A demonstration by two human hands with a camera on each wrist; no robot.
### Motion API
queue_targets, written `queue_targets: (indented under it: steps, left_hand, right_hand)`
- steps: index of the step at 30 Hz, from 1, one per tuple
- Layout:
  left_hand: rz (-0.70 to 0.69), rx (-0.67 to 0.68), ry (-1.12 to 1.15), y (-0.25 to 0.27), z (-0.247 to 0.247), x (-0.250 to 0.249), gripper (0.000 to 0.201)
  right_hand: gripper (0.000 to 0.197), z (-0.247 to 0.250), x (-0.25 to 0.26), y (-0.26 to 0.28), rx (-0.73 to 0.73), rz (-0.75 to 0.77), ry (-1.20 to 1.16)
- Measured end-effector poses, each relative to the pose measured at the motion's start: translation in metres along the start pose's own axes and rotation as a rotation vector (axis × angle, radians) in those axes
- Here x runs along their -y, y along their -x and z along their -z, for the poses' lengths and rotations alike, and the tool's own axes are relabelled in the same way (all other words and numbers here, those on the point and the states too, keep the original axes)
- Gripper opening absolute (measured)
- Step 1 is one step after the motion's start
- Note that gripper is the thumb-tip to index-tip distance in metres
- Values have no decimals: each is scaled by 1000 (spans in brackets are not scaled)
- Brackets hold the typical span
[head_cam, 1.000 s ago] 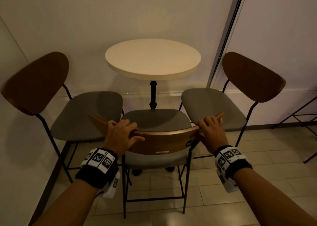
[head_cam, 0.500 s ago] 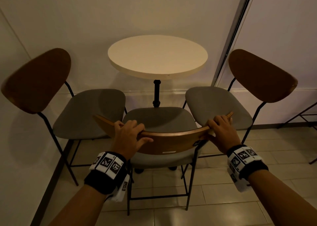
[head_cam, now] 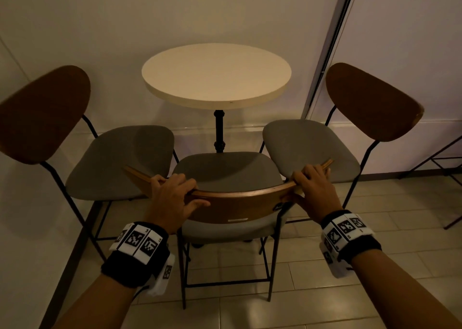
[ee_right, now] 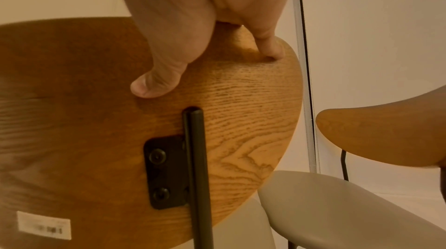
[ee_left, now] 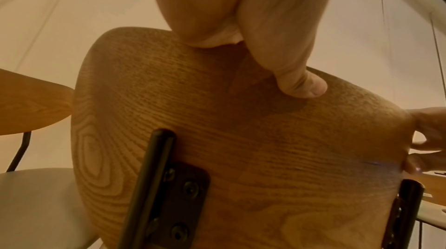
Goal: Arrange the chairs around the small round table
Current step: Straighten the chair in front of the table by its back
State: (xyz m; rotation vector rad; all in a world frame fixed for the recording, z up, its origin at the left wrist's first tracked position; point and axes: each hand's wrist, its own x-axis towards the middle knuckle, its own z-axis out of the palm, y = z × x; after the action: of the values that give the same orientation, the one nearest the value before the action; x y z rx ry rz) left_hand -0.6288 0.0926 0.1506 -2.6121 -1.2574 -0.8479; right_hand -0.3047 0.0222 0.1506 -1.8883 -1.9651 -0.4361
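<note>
A small round cream table [head_cam: 216, 75] on a black post stands against the wall. Three chairs with wooden backs and grey seats surround it. The left chair [head_cam: 120, 161] and the right chair [head_cam: 310, 148] flank the table. The middle chair [head_cam: 225, 173] faces the table, its seat partly under the tabletop. My left hand [head_cam: 172, 198] grips the top edge of its wooden backrest [ee_left: 241, 138] on the left, thumb on the rear face. My right hand [head_cam: 313, 191] grips the backrest [ee_right: 229, 110] near its right end, thumb behind.
The walls meet in a corner behind the table, with a vertical black and white strip [head_cam: 325, 53] at the right. A black metal frame [head_cam: 445, 163] stands at the far right. Tiled floor [head_cam: 325, 291] lies under and behind the middle chair.
The middle chair has slid a little toward the table with both hands still on its backrest, and the view has shifted slightly closer.
</note>
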Motion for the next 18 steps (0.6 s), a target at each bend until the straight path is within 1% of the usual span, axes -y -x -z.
queue_targets:
  steps: [4,13,16,18]
  left_hand:
    - [24,23,3,2,2,-3,85]
    - [53,41,74,-1,5,-4,83]
    - [74,65,110,-1,7,-4,85]
    - [108,118,139,-2,13,-9,86]
  right_hand:
    - [40,1,0,0,8,1,-12]
    - [35,-2,4,1,35,-90,-86]
    - [38,1,9,4,59,-105,-95]
    - [45,1,15,8,63,-113,-113]
